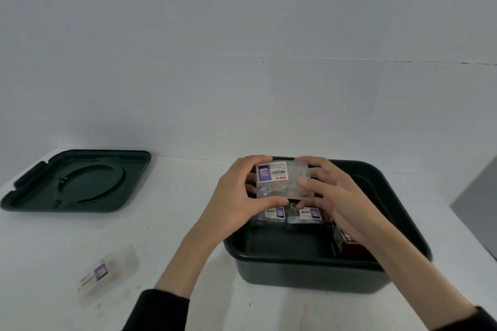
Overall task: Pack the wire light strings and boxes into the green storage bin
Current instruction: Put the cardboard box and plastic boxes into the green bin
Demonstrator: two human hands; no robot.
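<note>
A dark green storage bin (301,269) stands open on the white table, right of centre. Over its far half I hold a clear plastic box of wire lights (282,183) with a purple and white label. My left hand (236,196) grips its left side and my right hand (333,196) grips its right side. Below it, inside the bin, lie two more clear labelled boxes (293,213) side by side and a red and black box (347,244) at the right, partly hidden by my right wrist. Another clear labelled box (107,271) lies on the table at the near left.
The bin's dark green lid (78,183) lies upside down at the far left of the table (161,223). A pale wall rises directly behind the table. A grey surface shows past the table's right edge.
</note>
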